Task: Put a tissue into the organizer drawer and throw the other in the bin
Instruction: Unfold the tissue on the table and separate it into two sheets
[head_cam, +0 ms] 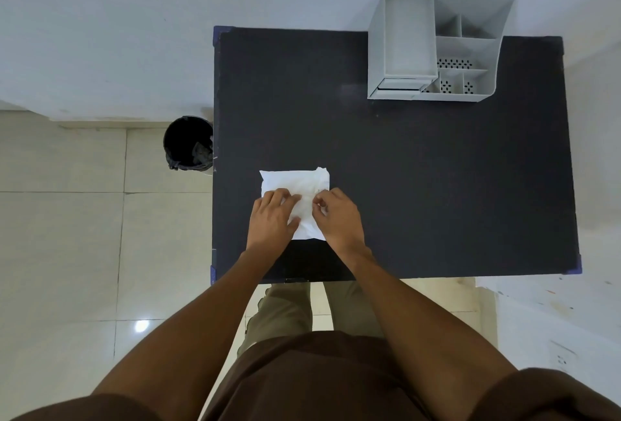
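White tissue (pixel 294 182) lies flat on the dark table (pixel 437 168), near its front left part. My left hand (pixel 273 219) rests palm down on the tissue's left side with fingers spread. My right hand (pixel 337 219) sits on its right side, fingertips pinching the paper near the middle. Whether this is one tissue or two stacked I cannot tell. The grey organizer (pixel 433 47) stands at the table's far right; its small drawer (pixel 401 84) at the front left looks closed. A black bin (pixel 188 143) stands on the floor by the table's left edge.
The organizer has one large compartment and several small perforated ones. The table stands against a white wall. Tiled floor lies to the left, where the bin holds a dark liner. My legs are at the table's front edge.
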